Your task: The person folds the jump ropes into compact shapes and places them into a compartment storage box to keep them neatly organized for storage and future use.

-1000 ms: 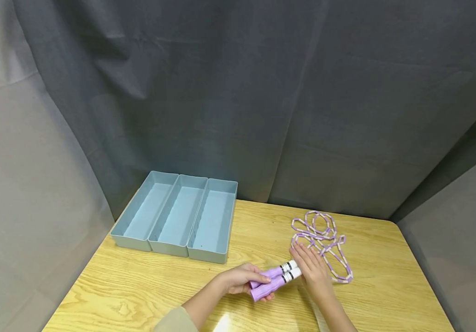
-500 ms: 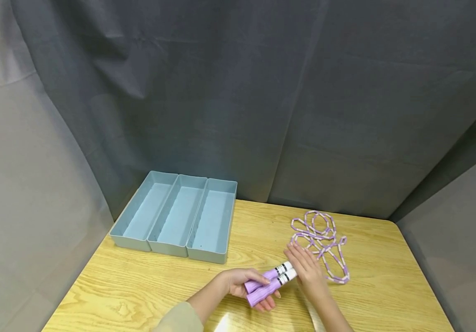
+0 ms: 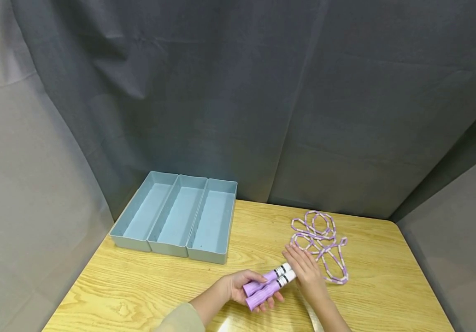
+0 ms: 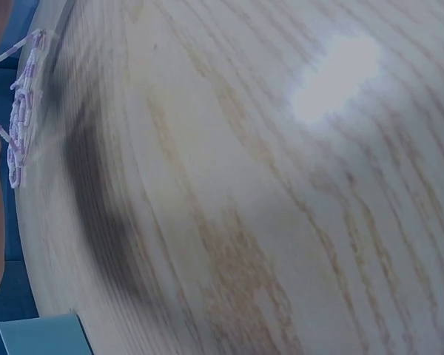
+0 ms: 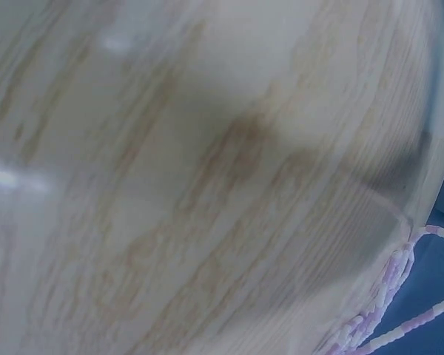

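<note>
In the head view, my left hand point(image 3: 239, 287) holds two lilac jump rope handles point(image 3: 264, 295) side by side, the thumb across their top and the fingers underneath. Their white ends, banded in black, point toward my right hand point(image 3: 307, 275). That hand lies with its fingers straight and together against those ends, its thumb hidden. Beyond it, the lilac-and-white beaded rope point(image 3: 325, 237) is spread in loose loops on the table. Beaded strands point(image 5: 414, 323) rise off the table at the edge of the right wrist view, and the rope pile point(image 4: 19, 126) shows at the left wrist view's edge.
Three pale blue trays stand side by side at the back left: a left tray point(image 3: 130, 243), a middle tray point(image 3: 167, 249) and a right tray point(image 3: 206, 256). The wooden table point(image 3: 138, 286) meets a dark grey curtain point(image 3: 229, 115) behind, with lighter cloth at the sides.
Both hands have shifted slightly left and toward me with the handles. The near loop of the rope has been drawn a little to the left; the trays have not moved.
</note>
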`<act>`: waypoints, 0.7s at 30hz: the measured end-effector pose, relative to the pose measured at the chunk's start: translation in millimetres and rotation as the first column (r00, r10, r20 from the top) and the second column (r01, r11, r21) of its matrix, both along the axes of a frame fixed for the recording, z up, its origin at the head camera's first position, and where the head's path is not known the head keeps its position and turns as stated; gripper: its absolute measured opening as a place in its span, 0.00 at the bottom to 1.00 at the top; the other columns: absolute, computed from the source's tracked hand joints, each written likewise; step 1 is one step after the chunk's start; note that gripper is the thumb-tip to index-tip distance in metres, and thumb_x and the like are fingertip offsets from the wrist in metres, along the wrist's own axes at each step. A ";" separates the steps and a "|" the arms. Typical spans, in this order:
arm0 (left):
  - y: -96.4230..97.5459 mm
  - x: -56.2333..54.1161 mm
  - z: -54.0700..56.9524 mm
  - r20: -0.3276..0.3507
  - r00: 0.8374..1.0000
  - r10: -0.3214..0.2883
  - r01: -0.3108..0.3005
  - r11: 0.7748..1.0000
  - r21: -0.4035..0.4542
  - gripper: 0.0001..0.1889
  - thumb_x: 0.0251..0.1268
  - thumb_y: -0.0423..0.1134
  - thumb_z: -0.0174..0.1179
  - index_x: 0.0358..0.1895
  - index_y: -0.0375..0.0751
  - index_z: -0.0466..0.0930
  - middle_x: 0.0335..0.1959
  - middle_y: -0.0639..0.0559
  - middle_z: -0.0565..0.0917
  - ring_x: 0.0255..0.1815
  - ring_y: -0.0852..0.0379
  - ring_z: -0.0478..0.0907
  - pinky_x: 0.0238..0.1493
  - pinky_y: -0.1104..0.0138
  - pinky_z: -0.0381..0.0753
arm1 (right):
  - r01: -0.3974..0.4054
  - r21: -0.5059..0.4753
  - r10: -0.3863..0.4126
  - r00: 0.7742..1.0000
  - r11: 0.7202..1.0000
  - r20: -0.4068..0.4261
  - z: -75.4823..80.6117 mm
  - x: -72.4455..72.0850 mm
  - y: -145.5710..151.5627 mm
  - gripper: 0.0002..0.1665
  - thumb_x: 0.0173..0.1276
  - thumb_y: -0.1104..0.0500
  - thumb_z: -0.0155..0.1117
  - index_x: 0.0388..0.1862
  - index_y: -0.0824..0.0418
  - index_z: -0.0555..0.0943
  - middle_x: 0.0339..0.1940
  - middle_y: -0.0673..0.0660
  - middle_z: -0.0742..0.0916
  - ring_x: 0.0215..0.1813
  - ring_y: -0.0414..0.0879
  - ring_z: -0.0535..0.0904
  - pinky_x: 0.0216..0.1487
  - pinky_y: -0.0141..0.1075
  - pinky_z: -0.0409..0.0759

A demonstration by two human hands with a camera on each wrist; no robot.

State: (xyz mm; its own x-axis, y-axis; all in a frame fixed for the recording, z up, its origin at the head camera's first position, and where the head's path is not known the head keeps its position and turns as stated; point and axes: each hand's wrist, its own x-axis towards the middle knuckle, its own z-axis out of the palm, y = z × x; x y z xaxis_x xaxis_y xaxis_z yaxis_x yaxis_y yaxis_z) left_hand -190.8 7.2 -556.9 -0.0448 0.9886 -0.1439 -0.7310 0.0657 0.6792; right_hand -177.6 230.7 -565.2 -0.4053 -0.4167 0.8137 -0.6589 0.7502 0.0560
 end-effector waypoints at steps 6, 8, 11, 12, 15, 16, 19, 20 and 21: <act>0.6 1.8 -2.8 -0.012 1.000 0.020 -0.021 0.998 -0.060 0.16 0.62 0.40 0.36 0.49 0.38 0.68 0.27 0.55 0.73 0.23 0.65 0.69 0.25 0.76 0.72 | -0.002 0.000 0.002 1.000 1.000 -0.010 0.3 0.5 -1.6 0.21 0.61 0.64 0.44 0.49 0.66 0.78 0.51 0.61 0.81 0.51 0.59 0.76 0.69 0.44 0.58; 1.0 1.4 -3.7 -0.011 1.000 0.013 -0.013 0.997 -0.071 0.16 0.62 0.39 0.35 0.47 0.39 0.68 0.26 0.56 0.71 0.21 0.66 0.67 0.24 0.76 0.70 | -0.005 -0.003 0.005 1.000 1.000 -0.007 0.4 0.8 -2.1 0.21 0.60 0.64 0.44 0.49 0.66 0.78 0.51 0.61 0.81 0.51 0.59 0.76 0.69 0.44 0.57; 1.4 0.5 -4.9 0.004 1.000 0.002 -0.002 0.997 -0.081 0.15 0.63 0.37 0.33 0.46 0.40 0.69 0.25 0.57 0.69 0.21 0.66 0.66 0.24 0.76 0.67 | -0.006 -0.009 0.006 1.000 1.000 -0.001 0.3 1.2 -2.6 0.22 0.60 0.64 0.44 0.49 0.65 0.78 0.51 0.61 0.81 0.51 0.59 0.75 0.69 0.44 0.57; 1.6 0.0 -5.1 0.010 1.000 -0.001 0.002 0.997 -0.083 0.16 0.63 0.37 0.32 0.46 0.40 0.69 0.24 0.57 0.69 0.20 0.66 0.66 0.24 0.76 0.67 | -0.005 -0.009 0.005 1.000 1.000 0.002 0.0 1.3 -2.5 0.22 0.60 0.63 0.44 0.50 0.65 0.78 0.52 0.61 0.81 0.51 0.59 0.75 0.69 0.44 0.57; 2.0 -0.5 -6.1 0.018 1.000 -0.010 0.011 0.996 -0.085 0.15 0.64 0.36 0.32 0.45 0.41 0.69 0.24 0.57 0.69 0.20 0.66 0.66 0.24 0.77 0.66 | -0.002 -0.012 0.002 1.000 1.000 0.006 -0.7 0.9 -2.2 0.21 0.63 0.61 0.43 0.50 0.64 0.78 0.52 0.60 0.81 0.51 0.59 0.75 0.69 0.44 0.57; 2.2 -0.7 -6.4 0.014 1.000 -0.011 0.012 0.996 -0.085 0.15 0.64 0.35 0.32 0.45 0.41 0.69 0.24 0.57 0.69 0.20 0.66 0.66 0.24 0.77 0.66 | 0.000 -0.010 0.000 1.000 1.000 0.007 -1.0 0.6 -2.0 0.21 0.64 0.61 0.43 0.50 0.64 0.78 0.52 0.60 0.81 0.51 0.59 0.75 0.69 0.44 0.57; 2.7 -0.8 -6.7 0.004 1.000 -0.009 0.010 0.996 -0.090 0.14 0.63 0.34 0.33 0.44 0.42 0.69 0.23 0.57 0.69 0.20 0.65 0.65 0.23 0.76 0.65 | -0.001 -0.012 0.001 1.000 1.000 0.007 -1.8 -0.1 -1.8 0.21 0.64 0.61 0.43 0.50 0.64 0.78 0.52 0.60 0.81 0.51 0.59 0.75 0.69 0.45 0.57; 2.9 -0.9 -6.6 0.000 1.000 -0.008 0.008 0.996 -0.091 0.14 0.63 0.33 0.33 0.43 0.42 0.69 0.23 0.57 0.69 0.20 0.65 0.65 0.23 0.76 0.65 | -0.003 -0.013 0.003 1.000 1.000 0.008 -2.1 -0.3 -1.9 0.21 0.63 0.61 0.43 0.50 0.63 0.78 0.52 0.60 0.81 0.51 0.59 0.75 0.69 0.44 0.57; 3.1 -1.0 -6.4 -0.006 1.000 -0.004 0.004 0.996 -0.092 0.14 0.63 0.33 0.34 0.43 0.42 0.69 0.23 0.57 0.69 0.19 0.65 0.65 0.23 0.76 0.65 | -0.005 -0.015 0.005 1.000 1.000 0.010 -2.2 -0.5 -1.8 0.22 0.61 0.62 0.43 0.51 0.63 0.78 0.52 0.60 0.81 0.51 0.59 0.75 0.69 0.44 0.57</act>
